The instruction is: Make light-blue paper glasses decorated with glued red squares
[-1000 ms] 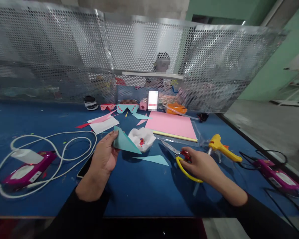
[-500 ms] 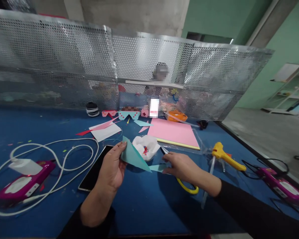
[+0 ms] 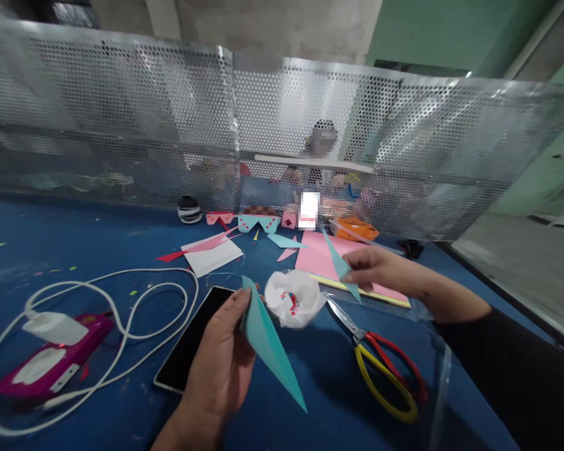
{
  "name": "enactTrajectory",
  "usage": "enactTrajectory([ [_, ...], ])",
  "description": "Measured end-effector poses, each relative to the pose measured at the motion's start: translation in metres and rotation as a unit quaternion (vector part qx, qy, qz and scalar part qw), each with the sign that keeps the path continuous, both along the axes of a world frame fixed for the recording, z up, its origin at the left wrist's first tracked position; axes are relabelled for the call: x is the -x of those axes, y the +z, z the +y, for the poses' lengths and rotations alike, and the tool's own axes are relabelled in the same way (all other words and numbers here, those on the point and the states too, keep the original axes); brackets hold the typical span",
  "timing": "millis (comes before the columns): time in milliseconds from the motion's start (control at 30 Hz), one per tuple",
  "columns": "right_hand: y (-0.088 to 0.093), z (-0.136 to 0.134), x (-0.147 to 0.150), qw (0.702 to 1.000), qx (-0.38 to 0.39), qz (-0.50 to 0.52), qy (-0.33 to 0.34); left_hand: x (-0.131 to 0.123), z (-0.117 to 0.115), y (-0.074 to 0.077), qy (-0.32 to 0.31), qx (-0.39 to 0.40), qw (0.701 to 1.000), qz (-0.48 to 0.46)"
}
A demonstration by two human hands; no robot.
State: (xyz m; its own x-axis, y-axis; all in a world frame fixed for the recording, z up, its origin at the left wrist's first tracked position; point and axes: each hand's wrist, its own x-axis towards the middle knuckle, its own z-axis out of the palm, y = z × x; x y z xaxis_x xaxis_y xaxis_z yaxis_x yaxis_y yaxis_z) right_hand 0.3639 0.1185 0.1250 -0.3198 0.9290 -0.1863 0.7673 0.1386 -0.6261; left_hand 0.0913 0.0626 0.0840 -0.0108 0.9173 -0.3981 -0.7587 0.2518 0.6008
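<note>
My left hand is closed on a folded piece of light blue paper, thumb on the near face and fingers behind it. Off to the right, my right hand pinches a narrow light blue paper scrap above the pink paper sheets. Below that hand lie scissors with one yellow and one red handle, resting on the blue table. Between my hands stands a white bowl-like holder with small red and blue bits in it. Under my left wrist a dark tablet or phone is partly covered.
A magenta power strip and looped white cable occupy the left. Cut paper masks, black-and-white yarn, white paper and an orange item line the back. A perforated metal screen rises behind; a person sits beyond.
My right hand has moved up and to the right with the paper scrap, uncovering the scissors. The folded paper in my left hand has turned to hang more steeply. The view has shifted left.
</note>
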Motion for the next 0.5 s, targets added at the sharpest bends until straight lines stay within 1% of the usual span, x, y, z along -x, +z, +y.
enactTrajectory([
  [100,-0.021,0.063,0.026,0.997,-0.032,-0.050,-0.048,-0.005,-0.001,0.002,-0.015,0.034,0.999,-0.012],
  [167,-0.037,0.100,0.046,0.993,-0.031,-0.102,-0.056,-0.006,0.000,0.002,-0.016,0.057,0.998,-0.006],
  [233,-0.047,0.129,0.060,0.986,-0.041,-0.152,-0.052,-0.006,0.001,0.000,-0.019,0.079,0.997,0.007],
  [300,-0.051,0.149,0.066,0.976,-0.066,-0.204,-0.044,-0.005,0.002,-0.004,-0.030,0.091,0.995,0.018],
  [367,-0.053,0.161,0.064,0.964,-0.086,-0.251,-0.032,-0.004,0.002,-0.010,-0.056,0.081,0.995,0.019],
  [500,-0.060,0.168,0.057,0.945,-0.091,-0.315,0.002,-0.005,0.005,-0.024,-0.115,0.032,0.993,0.006],
])
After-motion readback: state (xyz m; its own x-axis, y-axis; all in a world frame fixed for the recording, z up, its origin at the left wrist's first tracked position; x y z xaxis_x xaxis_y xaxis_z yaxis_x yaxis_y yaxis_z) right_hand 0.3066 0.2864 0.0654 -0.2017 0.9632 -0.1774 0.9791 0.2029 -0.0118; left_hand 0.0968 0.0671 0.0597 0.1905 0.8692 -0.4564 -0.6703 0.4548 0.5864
